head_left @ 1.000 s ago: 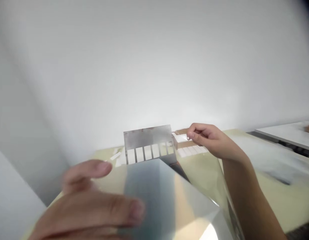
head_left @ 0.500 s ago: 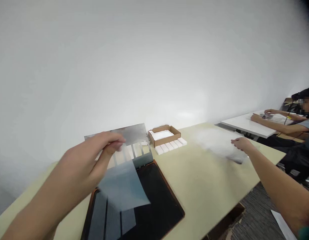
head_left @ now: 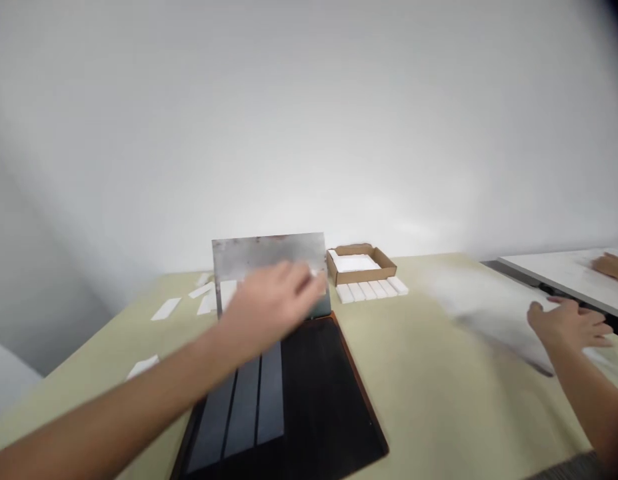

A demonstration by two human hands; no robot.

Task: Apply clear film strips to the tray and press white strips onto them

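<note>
My left hand [head_left: 276,301] reaches across a black board [head_left: 329,400] with a brown rim. It is right in front of an upright metal plate [head_left: 269,257] with slots along its lower edge. The hand is smeared by motion, so its fingers are unclear. Three grey strips [head_left: 243,407] lie side by side on the board's left half. Far to the right, my right hand [head_left: 569,323] lies flat with fingers spread on a blurred pale sheet [head_left: 483,300] on the table.
A small cardboard box [head_left: 383,270] with white sheets stands behind a row of white blocks [head_left: 371,289]. Loose white strips [head_left: 166,308] lie on the beige table [head_left: 439,400] at the left. Another person's hand [head_left: 611,265] rests on a neighbouring white table.
My left hand no longer holds the translucent strip over the board and has moved forward to the metal plate. My right hand has slid further right along the pale sheet.
</note>
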